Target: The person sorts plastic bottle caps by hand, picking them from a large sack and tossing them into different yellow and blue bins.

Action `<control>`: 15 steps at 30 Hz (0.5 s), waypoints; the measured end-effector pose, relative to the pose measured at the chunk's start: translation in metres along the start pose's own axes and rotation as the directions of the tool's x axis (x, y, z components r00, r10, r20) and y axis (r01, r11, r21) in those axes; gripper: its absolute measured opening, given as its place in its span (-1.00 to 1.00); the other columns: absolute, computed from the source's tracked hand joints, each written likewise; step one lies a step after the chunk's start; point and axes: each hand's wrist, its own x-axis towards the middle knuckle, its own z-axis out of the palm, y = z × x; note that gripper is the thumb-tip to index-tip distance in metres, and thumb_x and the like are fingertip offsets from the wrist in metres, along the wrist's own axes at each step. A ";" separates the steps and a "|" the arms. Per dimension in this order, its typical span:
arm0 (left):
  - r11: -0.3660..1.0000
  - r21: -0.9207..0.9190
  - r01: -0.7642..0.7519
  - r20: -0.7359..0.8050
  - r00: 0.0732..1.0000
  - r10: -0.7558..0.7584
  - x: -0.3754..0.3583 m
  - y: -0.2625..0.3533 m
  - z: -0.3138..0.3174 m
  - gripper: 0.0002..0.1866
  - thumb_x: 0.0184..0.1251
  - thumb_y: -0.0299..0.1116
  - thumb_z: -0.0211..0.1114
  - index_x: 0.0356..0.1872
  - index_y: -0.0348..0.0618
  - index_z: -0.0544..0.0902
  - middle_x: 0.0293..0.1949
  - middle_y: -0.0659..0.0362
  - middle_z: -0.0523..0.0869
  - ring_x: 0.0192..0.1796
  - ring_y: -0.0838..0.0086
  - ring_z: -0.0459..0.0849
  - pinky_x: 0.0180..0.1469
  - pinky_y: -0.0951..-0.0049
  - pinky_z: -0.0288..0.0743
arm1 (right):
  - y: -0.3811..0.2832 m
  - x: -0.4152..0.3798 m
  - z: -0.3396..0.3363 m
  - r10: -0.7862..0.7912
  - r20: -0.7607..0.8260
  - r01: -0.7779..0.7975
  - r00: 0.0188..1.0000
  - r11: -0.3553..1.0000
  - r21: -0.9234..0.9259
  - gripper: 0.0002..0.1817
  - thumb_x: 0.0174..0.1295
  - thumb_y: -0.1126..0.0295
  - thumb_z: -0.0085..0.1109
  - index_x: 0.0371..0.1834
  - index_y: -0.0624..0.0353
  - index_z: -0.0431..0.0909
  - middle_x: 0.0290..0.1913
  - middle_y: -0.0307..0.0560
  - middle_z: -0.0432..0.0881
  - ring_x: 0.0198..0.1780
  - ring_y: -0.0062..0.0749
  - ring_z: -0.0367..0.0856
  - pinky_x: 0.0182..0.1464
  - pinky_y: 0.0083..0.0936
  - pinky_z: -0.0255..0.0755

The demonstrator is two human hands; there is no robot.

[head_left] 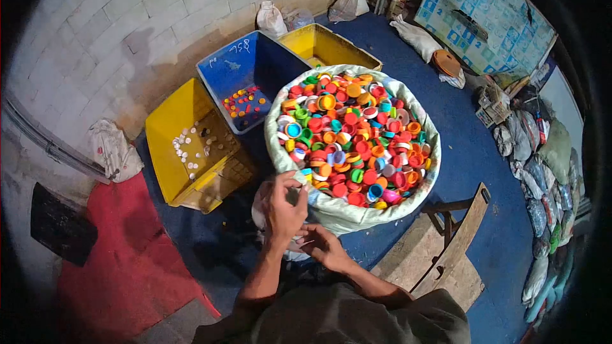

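A large white woven sack with a rolled rim stands before me, heaped with colourful plastic bottle caps. My left hand is at the sack's near left rim, its fingers bent and the thumb apart from them; no held thing shows. Just below it, close to the left wrist, my right hand has its fingers drawn together. Whatever may be between those fingertips is hidden or too small to make out. A pale plastic bag lies partly behind my left forearm.
Left of the sack are a yellow bin with white caps and a blue bin with red and orange caps. Another yellow bin stands behind. A wooden bench is at right; several filled bags line the right side.
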 end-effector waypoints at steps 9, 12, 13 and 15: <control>0.811 0.566 0.145 -0.052 0.989 -0.140 0.016 0.044 0.068 -0.49 0.06 -0.31 0.45 0.05 -0.16 0.48 -0.25 0.19 0.73 -0.04 0.12 0.59 0.08 0.06 0.31 | -0.110 -0.051 -0.074 -0.232 0.176 0.290 0.957 0.799 -0.527 -0.43 0.06 0.60 0.18 0.24 0.27 0.38 0.05 0.18 0.60 0.10 0.00 0.60 0.16 -0.31 0.45; 0.779 0.594 0.200 -0.088 0.979 -0.185 0.018 0.045 0.077 -0.48 0.06 -0.33 0.46 0.05 -0.20 0.48 -0.30 0.19 0.74 -0.07 0.14 0.61 0.06 0.07 0.31 | -0.134 -0.061 -0.088 -0.136 0.242 0.255 0.961 0.778 -0.574 -0.43 0.06 0.59 0.17 0.23 0.28 0.38 0.09 0.17 0.57 0.14 0.01 0.57 0.19 -0.28 0.43; 0.785 0.583 0.210 -0.093 0.977 -0.192 0.019 0.045 0.079 -0.48 0.06 -0.35 0.46 0.06 -0.19 0.48 -0.31 0.19 0.74 -0.07 0.14 0.60 0.04 0.06 0.29 | -0.137 -0.062 -0.093 -0.141 0.253 0.266 0.957 0.777 -0.570 -0.44 0.07 0.59 0.17 0.23 0.27 0.38 0.10 0.17 0.56 0.15 0.01 0.56 0.19 -0.26 0.42; 0.800 0.569 0.190 -0.111 0.982 -0.154 0.019 0.044 0.083 -0.48 0.04 -0.38 0.48 0.05 -0.19 0.49 -0.33 0.18 0.73 -0.10 0.13 0.61 0.01 0.07 0.31 | -0.139 -0.064 -0.099 -0.152 0.271 0.284 0.951 0.776 -0.563 -0.45 0.08 0.57 0.16 0.23 0.27 0.38 0.13 0.17 0.55 0.16 0.01 0.55 0.20 -0.24 0.42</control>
